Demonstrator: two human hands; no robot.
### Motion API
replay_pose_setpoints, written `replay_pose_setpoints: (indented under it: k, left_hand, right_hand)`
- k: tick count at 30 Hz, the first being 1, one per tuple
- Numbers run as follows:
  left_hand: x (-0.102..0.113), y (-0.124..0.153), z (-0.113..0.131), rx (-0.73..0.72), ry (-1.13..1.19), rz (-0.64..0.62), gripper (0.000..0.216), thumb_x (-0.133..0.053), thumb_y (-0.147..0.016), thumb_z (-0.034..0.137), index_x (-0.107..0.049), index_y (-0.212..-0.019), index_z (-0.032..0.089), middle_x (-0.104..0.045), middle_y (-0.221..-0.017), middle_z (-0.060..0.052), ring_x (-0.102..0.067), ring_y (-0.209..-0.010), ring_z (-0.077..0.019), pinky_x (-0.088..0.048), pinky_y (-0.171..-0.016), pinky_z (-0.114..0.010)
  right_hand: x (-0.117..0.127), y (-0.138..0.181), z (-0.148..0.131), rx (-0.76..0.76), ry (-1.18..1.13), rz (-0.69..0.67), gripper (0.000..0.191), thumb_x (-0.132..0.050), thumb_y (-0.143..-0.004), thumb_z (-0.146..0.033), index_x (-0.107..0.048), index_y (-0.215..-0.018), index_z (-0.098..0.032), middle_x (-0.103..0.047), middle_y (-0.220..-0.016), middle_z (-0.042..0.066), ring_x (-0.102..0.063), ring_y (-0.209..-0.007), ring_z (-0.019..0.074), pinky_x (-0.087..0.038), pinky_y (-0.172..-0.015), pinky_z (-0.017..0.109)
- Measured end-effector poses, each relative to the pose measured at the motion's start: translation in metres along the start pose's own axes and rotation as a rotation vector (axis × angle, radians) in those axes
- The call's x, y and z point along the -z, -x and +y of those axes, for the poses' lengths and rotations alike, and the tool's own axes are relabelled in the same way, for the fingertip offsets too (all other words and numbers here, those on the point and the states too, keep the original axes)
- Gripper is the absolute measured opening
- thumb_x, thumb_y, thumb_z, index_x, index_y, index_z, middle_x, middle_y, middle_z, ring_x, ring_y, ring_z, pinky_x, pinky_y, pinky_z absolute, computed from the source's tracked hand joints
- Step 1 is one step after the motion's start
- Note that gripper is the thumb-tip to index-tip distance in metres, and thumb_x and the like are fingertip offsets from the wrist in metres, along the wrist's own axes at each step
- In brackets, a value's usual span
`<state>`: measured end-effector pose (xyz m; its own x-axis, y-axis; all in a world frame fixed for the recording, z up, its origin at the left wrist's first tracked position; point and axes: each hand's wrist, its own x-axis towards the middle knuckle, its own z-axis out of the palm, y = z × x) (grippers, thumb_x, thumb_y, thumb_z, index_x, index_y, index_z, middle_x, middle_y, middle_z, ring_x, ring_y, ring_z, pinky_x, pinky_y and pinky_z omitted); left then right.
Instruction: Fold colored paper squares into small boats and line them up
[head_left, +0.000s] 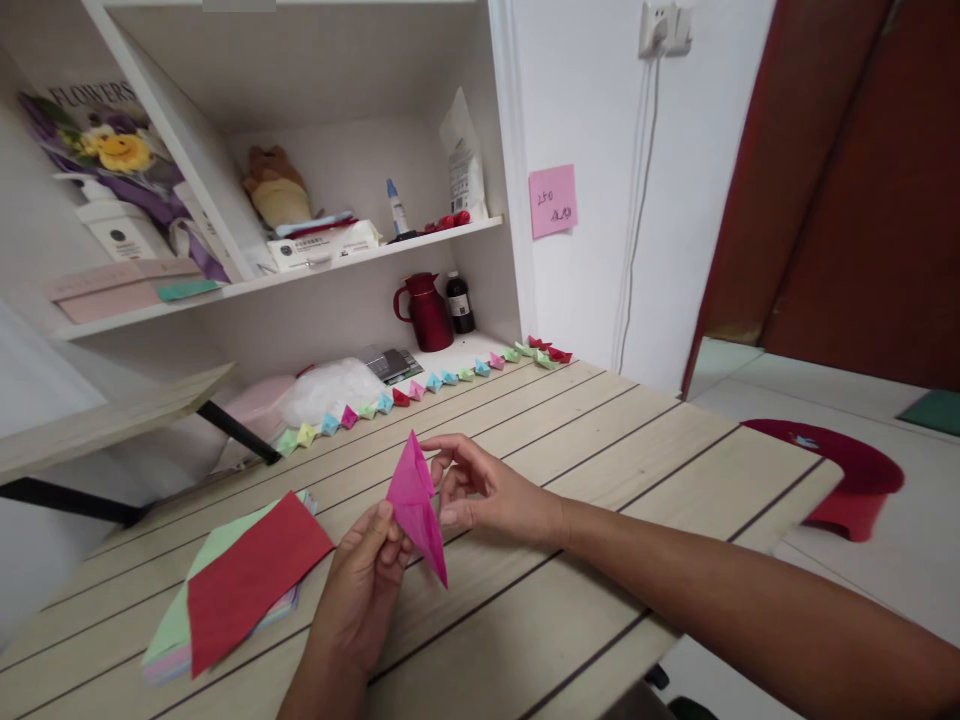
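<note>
A bright pink folded paper (414, 490) stands tilted above the table, creased into a pointed shape with a fold across its middle. My left hand (369, 555) pinches its left corner between thumb and fingers. On the paper's other side is my right hand (480, 490), its fingers curled and apart. The right index fingertip is at the upper right edge, and the thumb is close to the lower folded edge; whether they press on it I cannot tell. To the left lies a stack of coloured paper sheets (176, 625) with a red sheet (255, 580) on top.
Along the back of the slatted table (592, 470) runs a row of small folded paper pieces (385, 402) in several colours. Behind it stand a red jug (427, 312) and a dark bottle (460, 302). A raised wooden shelf (112, 410) is at left, a red stool (847, 470) at right.
</note>
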<state>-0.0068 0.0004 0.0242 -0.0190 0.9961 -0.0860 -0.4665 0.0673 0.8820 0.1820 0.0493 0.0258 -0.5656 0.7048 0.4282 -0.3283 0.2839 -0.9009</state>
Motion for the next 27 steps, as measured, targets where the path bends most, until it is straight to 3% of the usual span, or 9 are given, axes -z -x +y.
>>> replay_pose_setpoints:
  k: [4,21,27]
  left_hand:
    - [-0.002,0.0,-0.001,0.009,-0.013,-0.006,0.031,-0.081,-0.069,0.032,-0.057,-0.058,0.015,-0.048,-0.049,0.006,-0.043,-0.049,-0.0056,-0.045,-0.054,-0.017]
    - [-0.001,-0.002,-0.006,0.042,-0.083,-0.072,0.033,-0.075,-0.076,0.035,-0.055,-0.059,0.016,-0.045,-0.052,0.006,-0.042,-0.054,-0.0076,-0.043,-0.059,-0.019]
    - [-0.007,0.003,-0.006,0.013,-0.231,-0.019,0.029,-0.076,-0.073,0.035,-0.058,-0.06,0.016,-0.049,-0.056,0.004,-0.043,-0.056,-0.0089,-0.041,-0.06,-0.02]
  right_hand:
    - [-0.001,0.001,0.0,-0.03,0.017,-0.026,0.078,-0.083,-0.068,-0.022,-0.042,-0.133,-0.03,-0.052,-0.106,0.001,-0.054,-0.075,0.0079,-0.046,-0.069,0.024]
    - [-0.003,0.002,-0.001,-0.064,-0.027,-0.075,0.071,-0.075,-0.075,-0.02,-0.04,-0.137,-0.027,-0.054,-0.098,0.0,-0.053,-0.077,0.009,-0.046,-0.068,0.022]
    - [-0.003,0.001,-0.001,-0.062,-0.017,0.011,0.065,-0.069,-0.075,-0.015,-0.042,-0.133,-0.026,-0.053,-0.083,-0.003,-0.051,-0.072,0.0097,-0.043,-0.062,0.021]
